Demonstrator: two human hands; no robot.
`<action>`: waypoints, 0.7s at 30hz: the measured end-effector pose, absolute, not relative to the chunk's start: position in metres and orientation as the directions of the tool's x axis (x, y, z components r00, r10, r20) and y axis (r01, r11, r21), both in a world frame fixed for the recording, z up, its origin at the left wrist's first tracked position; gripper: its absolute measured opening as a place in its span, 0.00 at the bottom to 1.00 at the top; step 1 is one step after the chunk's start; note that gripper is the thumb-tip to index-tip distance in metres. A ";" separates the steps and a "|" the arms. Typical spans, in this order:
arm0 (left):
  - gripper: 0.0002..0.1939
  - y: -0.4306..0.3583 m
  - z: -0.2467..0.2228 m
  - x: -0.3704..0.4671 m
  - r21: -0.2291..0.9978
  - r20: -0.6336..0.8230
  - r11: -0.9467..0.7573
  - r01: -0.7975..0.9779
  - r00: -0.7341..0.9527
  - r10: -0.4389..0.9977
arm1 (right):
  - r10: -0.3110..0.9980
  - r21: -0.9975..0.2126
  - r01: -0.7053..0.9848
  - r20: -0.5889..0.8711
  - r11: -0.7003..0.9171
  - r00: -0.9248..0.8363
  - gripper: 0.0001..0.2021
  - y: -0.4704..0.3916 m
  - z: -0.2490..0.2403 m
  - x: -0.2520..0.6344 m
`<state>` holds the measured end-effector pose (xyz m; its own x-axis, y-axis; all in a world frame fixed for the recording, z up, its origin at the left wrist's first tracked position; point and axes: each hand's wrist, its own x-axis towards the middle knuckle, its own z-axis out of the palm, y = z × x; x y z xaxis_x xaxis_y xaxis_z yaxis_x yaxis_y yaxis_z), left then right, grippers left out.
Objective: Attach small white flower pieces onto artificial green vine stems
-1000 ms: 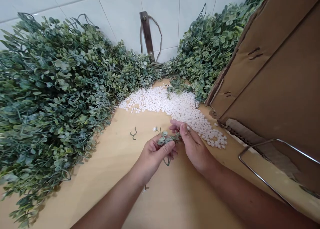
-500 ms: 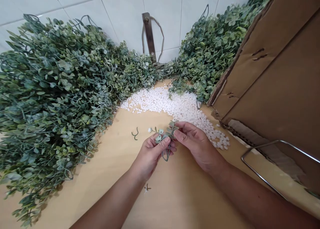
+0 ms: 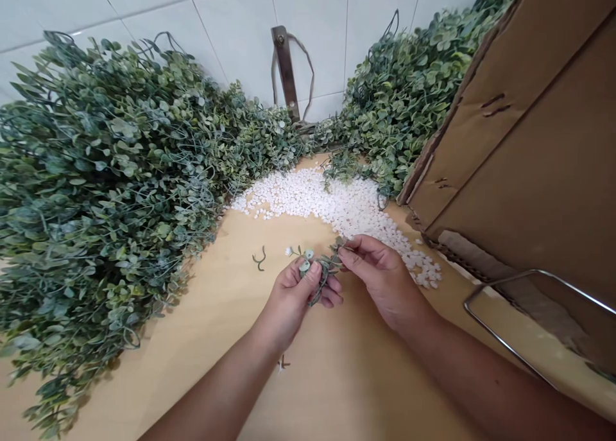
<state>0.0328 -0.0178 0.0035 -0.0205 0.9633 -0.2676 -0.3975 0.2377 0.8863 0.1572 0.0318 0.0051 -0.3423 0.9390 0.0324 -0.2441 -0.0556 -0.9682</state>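
Between my hands is a small artificial leaf sprig (image 3: 308, 255) with grey-green leaves and a looped stem. My left hand (image 3: 298, 290) pinches its stem between thumb and fingers. At the sprig's right end, the thumb and index finger of my right hand (image 3: 373, 268) close on a leafy tip. A small white piece (image 3: 288, 251) sits on the end of a thin stalk at the sprig's left. Both hands are just above the tan tabletop (image 3: 231, 338). A short curved green stem piece (image 3: 260, 259) lies to their left.
Piled artificial greenery (image 3: 120, 165) fills the left, with another heap (image 3: 409, 88) at the back right. Many small white pieces (image 3: 356, 207) spread behind my hands. A cardboard box (image 3: 529, 120) and a bent metal wire frame (image 3: 500, 280) stand right. A metal strip (image 3: 285, 72) leans on the tiled wall.
My right hand has shifted slightly right with the leafy tip, and the sprig has turned a little in my fingers. My left hand keeps its grip.
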 end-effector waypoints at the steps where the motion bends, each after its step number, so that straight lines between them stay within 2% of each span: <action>1: 0.17 -0.018 0.003 0.033 0.893 -0.264 0.235 -0.383 -0.024 0.964 | 0.945 -0.980 -0.199 0.044 -0.022 -0.323 0.08 0.032 0.004 0.158; 4: 0.18 -0.018 0.004 0.035 0.918 -0.257 0.234 -0.321 -0.030 0.966 | 0.960 -0.992 -0.047 0.123 0.115 -0.252 0.08 0.033 0.000 0.161; 7: 0.18 -0.019 0.005 0.036 0.931 -0.256 0.244 -0.270 -0.010 0.967 | 0.944 -0.952 0.085 0.275 0.293 -0.183 0.09 0.033 -0.001 0.162; 11: 0.17 -0.019 0.006 0.035 0.927 -0.266 0.257 -0.272 0.004 0.964 | 0.906 -0.906 0.121 0.381 0.406 -0.186 0.08 0.035 0.004 0.166; 14: 0.17 -0.017 0.004 0.033 0.903 -0.296 0.268 -0.335 -0.034 0.955 | 0.920 -0.922 0.087 0.361 0.376 -0.150 0.08 0.040 0.011 0.173; 17: 0.16 -0.016 0.005 0.031 0.875 -0.316 0.268 -0.403 -0.057 0.947 | 0.961 -0.963 0.053 0.258 0.265 -0.102 0.09 0.046 0.014 0.178; 21: 0.13 -0.015 0.007 0.027 0.848 -0.295 0.264 -0.460 0.005 0.956 | 0.961 -0.997 0.036 0.061 0.073 -0.271 0.09 0.044 0.007 0.172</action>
<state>0.0266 -0.0154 0.0072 0.0051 0.9555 -0.2949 -0.4597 0.2641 0.8479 0.1717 0.0437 0.0074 -0.2712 0.9606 0.0607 0.0356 0.0730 -0.9967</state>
